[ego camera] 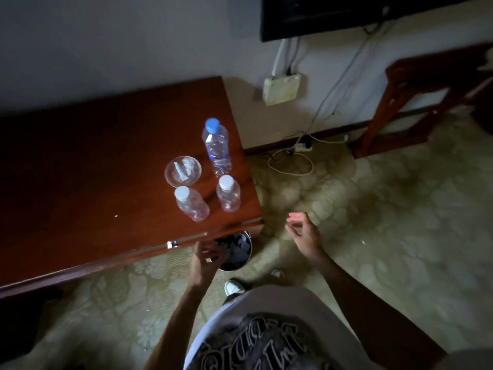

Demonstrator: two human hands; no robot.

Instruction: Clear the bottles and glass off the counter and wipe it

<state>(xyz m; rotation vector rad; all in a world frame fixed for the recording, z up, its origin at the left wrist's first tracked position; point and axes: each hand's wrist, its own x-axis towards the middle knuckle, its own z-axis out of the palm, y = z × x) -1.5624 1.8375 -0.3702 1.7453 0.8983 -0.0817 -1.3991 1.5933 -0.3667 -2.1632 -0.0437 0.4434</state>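
Observation:
On the right end of the dark red wooden counter point(106, 161) stand a tall clear bottle with a blue cap point(216, 148), two small clear bottles with white caps point(192, 204) point(228, 193), and a glass point(183, 170) holding bits of crumpled wrapper. My left hand point(208, 259) hovers below the counter's front edge, over a waste bin, with fingers loosely curled and nothing clearly held. Just off the counter's right corner, my right hand point(304, 236) is raised with fingers spread and relaxed, touching nothing.
A round waste bin point(236, 253) with a dark liner stands on the patterned carpet under the counter's corner. Cables and a power strip point(302, 148) lie by the wall. A wooden stand point(416, 102) is at the far right, and a wall screen point(346, 14) hangs above.

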